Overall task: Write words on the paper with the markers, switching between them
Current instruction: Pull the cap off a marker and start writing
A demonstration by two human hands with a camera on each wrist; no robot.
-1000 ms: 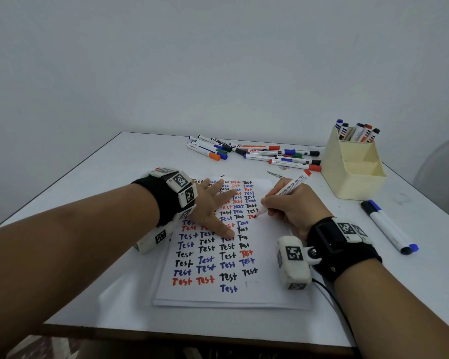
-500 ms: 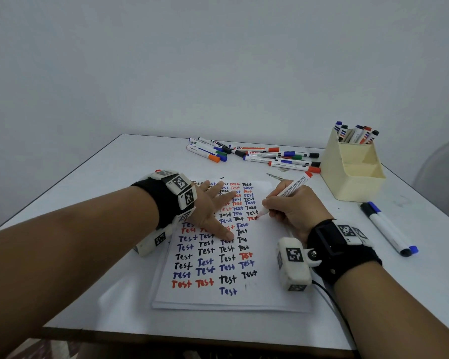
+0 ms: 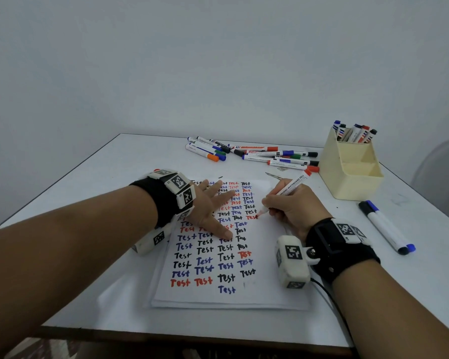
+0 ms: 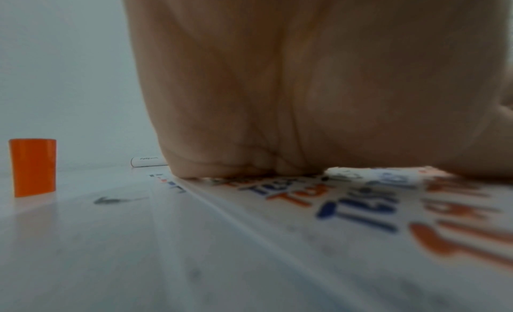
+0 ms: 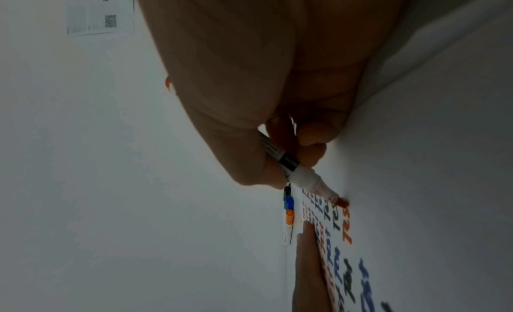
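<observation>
Since a second ago the red marker (image 3: 285, 194) has finished more of a red word at the right end of a row, its tip now at the last letter, while both forearms lie much as they did. From the head view, the right hand (image 3: 293, 203) curls round that marker in a writing grip, heel down on the paper (image 3: 270, 288), barrel slanting up and away toward the cream holder (image 3: 353, 174). The left hand (image 3: 208, 208) lies flat on the sheet, fingers straight and spread over the rows of words, holding nothing. Loose markers (image 3: 257, 154) lie at the far edge of the table (image 3: 75, 268); two more markers (image 3: 385, 226) lie right of the sheet. In the left wrist view, the palm (image 4: 305, 86) presses down on the paper (image 4: 347, 207), blurred writing beneath it, and an orange cap (image 4: 32, 167) stands upright on the table to the left. In the right wrist view, thumb and fingers (image 5: 311, 139) pinch the marker (image 5: 302, 176) near its nib, whose red tip touches the paper (image 5: 416, 185) just beside the fresh red letters.
</observation>
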